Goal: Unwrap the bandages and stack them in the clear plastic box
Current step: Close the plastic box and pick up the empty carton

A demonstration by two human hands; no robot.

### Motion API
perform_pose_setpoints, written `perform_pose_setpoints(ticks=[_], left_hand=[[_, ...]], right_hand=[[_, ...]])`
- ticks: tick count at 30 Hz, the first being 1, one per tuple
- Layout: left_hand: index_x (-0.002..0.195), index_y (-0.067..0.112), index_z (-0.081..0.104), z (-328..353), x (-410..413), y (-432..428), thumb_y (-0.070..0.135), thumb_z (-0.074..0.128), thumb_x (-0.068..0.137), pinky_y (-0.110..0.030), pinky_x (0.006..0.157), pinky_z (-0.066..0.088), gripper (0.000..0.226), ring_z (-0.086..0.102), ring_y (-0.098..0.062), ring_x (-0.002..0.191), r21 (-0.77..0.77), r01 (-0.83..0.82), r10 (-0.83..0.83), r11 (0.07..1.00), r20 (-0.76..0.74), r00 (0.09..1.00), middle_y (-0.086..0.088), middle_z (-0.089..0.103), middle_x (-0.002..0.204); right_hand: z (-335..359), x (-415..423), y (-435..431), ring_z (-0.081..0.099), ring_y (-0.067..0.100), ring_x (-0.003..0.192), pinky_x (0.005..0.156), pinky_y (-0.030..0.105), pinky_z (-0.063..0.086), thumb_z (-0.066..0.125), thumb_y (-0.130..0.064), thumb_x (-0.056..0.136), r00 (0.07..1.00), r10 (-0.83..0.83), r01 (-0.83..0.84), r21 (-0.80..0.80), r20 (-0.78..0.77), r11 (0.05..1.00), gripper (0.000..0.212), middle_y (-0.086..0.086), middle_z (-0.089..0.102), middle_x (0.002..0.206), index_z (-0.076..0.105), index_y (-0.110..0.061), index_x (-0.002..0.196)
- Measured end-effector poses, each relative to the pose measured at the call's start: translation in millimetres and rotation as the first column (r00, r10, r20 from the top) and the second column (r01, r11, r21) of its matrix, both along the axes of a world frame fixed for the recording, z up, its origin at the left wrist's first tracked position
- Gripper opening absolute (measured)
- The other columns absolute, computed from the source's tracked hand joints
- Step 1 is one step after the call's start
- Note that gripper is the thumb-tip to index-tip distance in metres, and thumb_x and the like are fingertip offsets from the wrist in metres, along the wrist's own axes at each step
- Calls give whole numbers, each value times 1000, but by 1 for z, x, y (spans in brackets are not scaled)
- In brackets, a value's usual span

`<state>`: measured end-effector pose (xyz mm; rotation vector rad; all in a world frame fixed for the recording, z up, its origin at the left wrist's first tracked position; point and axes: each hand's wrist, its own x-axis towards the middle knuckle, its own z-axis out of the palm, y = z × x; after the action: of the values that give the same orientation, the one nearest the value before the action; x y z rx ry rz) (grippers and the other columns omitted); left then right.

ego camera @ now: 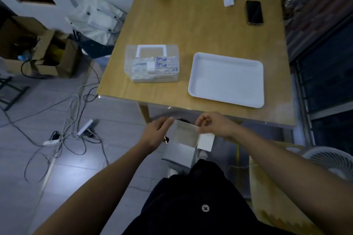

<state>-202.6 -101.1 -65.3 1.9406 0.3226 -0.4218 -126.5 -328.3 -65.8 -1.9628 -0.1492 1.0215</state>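
**tapefan:** The risk I see is where the peeling happens. The bandage is held out in the air past the near edge of the desk, above the floor. If the wrapper tears open suddenly or a pinch slips, my guess is the strip drops down near those cables rather than onto the white tray. There's also a white flap hanging loose under the right side. It could stick to itself or to a finger, assuming there's adhesive exposed. It's too blurry to tell for sure.

**gauze_guy:** Agreed. The clear plastic box sits well away from the hands too, on the left half of the desk. It already has wrapped bandages lying flat inside, so the carry over there is another spot where it could fumble or land crooked on the stack.

**tapefan:** What about the hand pose?

**gauze_guy:** Both forearms reach forward and angle in toward each other. The left hand has curled fingers and grips the left edge of the bandage, with the thumb up top. The right hand pinches the right edge between thumb and fingertips, knuckles up. Both are clenched on the piece, close together, with the wrapper spread between them. Something dark pokes out under the left palm, and I can't make out what it is.
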Motion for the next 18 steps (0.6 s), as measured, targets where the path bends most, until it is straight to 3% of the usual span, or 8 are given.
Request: perform_pose_setpoints(ticks=[2, 4, 8, 12, 14, 18], left_hand=[[97, 5, 68, -6, -8, 5, 53, 43, 92, -40, 68, 51, 55, 63, -18, 71, -85, -30, 21, 996, -108, 994, -13, 69, 84], [100, 7, 68, -18, -16, 7, 62, 41, 82, -34, 67, 49, 64, 64, -18, 72, -122, -48, 23, 991, -196, 980, -11, 71, 88], [102, 7, 67, -38, -21, -2, 50, 43, 91, -32, 67, 46, 51, 62, -20, 73, -138, -81, 39, 987, -281, 959, -10, 69, 90], [98, 4, 65, -64, -16, -15, 21, 46, 98, -40, 70, 48, 26, 60, -29, 76, 2, -39, 37, 999, -308, 951, -15, 65, 88], [99, 0, 65, -79, -14, -16, 22, 47, 96, -47, 78, 50, 28, 63, -36, 87, 85, -27, 55, 996, -344, 938, -20, 66, 94], [112, 5, 65, -115, -10, -17, 23, 48, 96, -45, 88, 51, 29, 62, -36, 100, 185, -32, 106, 982, -404, 908, -18, 66, 110]], right_hand=[[-15, -7, -2, 54, 13, 72, 68, 27, 44, 77, -12, 81, 1000, 1, -1, -21, 12, 1000, 14, 5, 62, 81, 64, -16, 85], [-32, -13, -6, 53, 16, 74, 71, 32, 45, 76, -10, 81, 999, -23, 24, -40, 22, 999, 15, 6, 61, 80, 63, -18, 82], [-53, -16, -19, 52, 16, 75, 71, 31, 45, 74, -7, 82, 996, -86, 87, -49, 35, 995, 18, 3, 59, 79, 59, -18, 81], [-71, -15, -21, 47, 11, 66, 58, 16, 41, 71, -2, 84, 987, -159, 159, -64, -6, 985, 21, 3, 53, 74, 58, -18, 80], [-89, -16, -18, 43, 11, 63, 54, 15, 37, 71, 2, 82, 976, -217, 213, -136, -15, 967, 26, 5, 48, 70, 56, -20, 76], [-137, -12, -8, 45, 8, 61, 58, 19, 38, 72, 0, 80, 965, -260, 257, -277, 25, 926, 33, -7, 48, 64, 52, -24, 68]])
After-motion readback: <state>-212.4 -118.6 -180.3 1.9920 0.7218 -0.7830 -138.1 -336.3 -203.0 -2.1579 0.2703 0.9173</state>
